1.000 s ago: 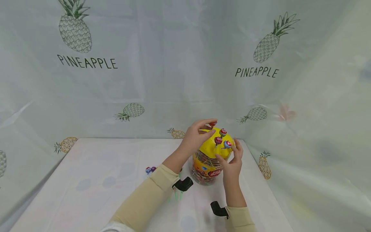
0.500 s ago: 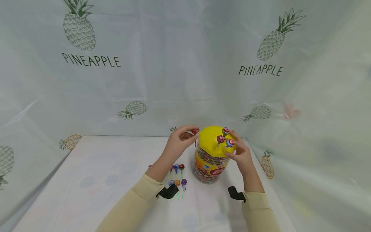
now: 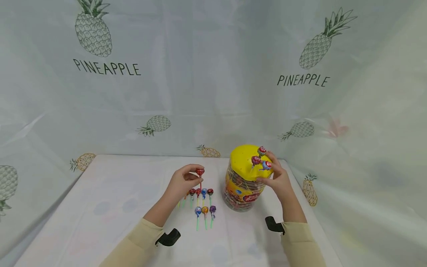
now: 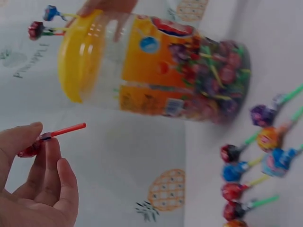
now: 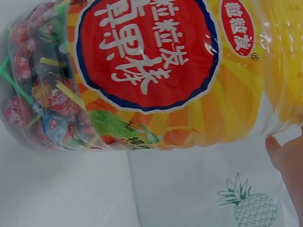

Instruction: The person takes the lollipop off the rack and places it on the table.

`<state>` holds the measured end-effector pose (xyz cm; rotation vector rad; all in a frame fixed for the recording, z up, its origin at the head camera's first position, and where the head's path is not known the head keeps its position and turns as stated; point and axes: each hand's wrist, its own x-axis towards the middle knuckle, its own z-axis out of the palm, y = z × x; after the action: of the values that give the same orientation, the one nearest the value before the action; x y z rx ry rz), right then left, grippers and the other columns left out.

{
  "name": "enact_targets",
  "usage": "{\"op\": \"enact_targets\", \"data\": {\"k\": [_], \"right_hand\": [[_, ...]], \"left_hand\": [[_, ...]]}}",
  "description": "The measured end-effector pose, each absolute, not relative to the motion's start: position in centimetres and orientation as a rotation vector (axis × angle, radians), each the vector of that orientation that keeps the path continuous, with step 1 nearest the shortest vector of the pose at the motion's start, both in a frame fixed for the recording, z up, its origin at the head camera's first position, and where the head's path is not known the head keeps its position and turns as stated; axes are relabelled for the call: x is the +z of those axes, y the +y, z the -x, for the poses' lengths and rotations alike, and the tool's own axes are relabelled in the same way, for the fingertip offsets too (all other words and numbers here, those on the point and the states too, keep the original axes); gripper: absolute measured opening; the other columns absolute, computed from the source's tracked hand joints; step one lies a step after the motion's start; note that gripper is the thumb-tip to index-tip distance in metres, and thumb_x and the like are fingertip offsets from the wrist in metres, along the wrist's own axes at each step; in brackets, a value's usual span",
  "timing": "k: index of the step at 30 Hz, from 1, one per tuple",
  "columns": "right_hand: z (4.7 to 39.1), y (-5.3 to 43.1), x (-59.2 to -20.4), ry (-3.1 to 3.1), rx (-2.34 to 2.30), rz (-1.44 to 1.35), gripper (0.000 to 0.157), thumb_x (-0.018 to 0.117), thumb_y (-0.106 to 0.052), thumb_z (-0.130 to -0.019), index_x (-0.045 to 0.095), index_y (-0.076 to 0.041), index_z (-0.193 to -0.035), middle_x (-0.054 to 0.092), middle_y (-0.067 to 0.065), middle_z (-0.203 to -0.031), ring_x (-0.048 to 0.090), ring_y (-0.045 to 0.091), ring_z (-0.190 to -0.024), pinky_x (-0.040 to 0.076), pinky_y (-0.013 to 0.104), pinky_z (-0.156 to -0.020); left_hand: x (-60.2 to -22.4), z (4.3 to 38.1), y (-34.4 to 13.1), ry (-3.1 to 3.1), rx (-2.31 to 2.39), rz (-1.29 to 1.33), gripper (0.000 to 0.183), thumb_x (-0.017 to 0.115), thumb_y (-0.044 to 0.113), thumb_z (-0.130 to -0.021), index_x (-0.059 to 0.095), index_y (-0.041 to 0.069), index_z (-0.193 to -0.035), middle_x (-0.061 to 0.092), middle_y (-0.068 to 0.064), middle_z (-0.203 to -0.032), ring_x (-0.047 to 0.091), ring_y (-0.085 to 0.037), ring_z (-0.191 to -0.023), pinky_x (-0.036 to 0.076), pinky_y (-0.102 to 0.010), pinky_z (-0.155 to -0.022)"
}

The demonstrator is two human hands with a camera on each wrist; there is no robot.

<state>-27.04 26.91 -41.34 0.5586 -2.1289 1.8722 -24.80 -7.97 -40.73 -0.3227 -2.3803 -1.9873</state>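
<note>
My left hand (image 3: 181, 184) pinches a red-wrapped lollipop (image 3: 200, 171) just below its head, between thumb and fingers. Its red stick (image 4: 68, 129) points down in the head view, over the far row of lollipops on the table. A clear plastic jar (image 3: 242, 191) full of lollipops stands upright to the right. My right hand (image 3: 280, 180) grips the right side of its yellow lid (image 3: 241, 157), thumb at the front edge. Three lollipops stick up out of the lid, among them a dark red one (image 3: 255, 160) and a blue one (image 3: 266, 165) close to my right fingers.
Several lollipops lie in two rows left of the jar, such as an orange one (image 3: 205, 210) in the near row and a blue one (image 3: 204, 192) in the far row. Behind the white table (image 3: 133, 222) hangs a pineapple-print curtain (image 3: 207, 74).
My left hand has carried the red lollipop from the lid leftward and down over the rows. My right hand has moved up to the lid's right side and stays there.
</note>
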Motion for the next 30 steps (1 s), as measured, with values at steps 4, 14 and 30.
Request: {"op": "enact_targets", "data": {"k": [4,14,30], "right_hand": [[26.5,26.6,-41.6,-2.162,1.783,-0.483,0.045,0.075,0.008,-0.080,0.064,0.002,-0.124,0.033,-0.004,-0.154,0.010,0.015,-0.145,0.009,0.057,-0.114],[23.6,23.5,-39.1,-2.204,1.636,-0.242,0.047,0.077,0.004,-0.081,0.060,0.009,-0.124,0.032,0.006,-0.154,0.011,0.018,-0.146,0.021,0.048,-0.115],[24.5,23.0,-41.5,-2.155,1.519,-0.076,0.048,0.083,-0.009,-0.078,0.067,-0.006,-0.124,0.036,-0.012,-0.151,0.010,0.009,-0.145,0.021,0.059,-0.111]], "left_hand": [[-42.3,24.8,-9.0,-2.403,-1.972,0.209,0.032,0.074,0.005,-0.086,0.070,0.018,-0.114,0.064,-0.004,-0.106,0.065,-0.019,-0.082,0.052,-0.030,-0.064],[-44.7,24.4,-10.2,-2.438,-1.929,0.135,0.029,0.072,0.000,-0.086,0.068,0.013,-0.112,0.063,-0.008,-0.105,0.065,-0.019,-0.074,0.051,-0.030,-0.059],[-50.4,23.7,-11.0,-2.659,-1.868,0.011,0.043,0.073,-0.003,-0.081,0.067,0.010,-0.122,0.062,-0.010,-0.104,0.062,-0.025,-0.068,0.052,-0.039,-0.063]]}}
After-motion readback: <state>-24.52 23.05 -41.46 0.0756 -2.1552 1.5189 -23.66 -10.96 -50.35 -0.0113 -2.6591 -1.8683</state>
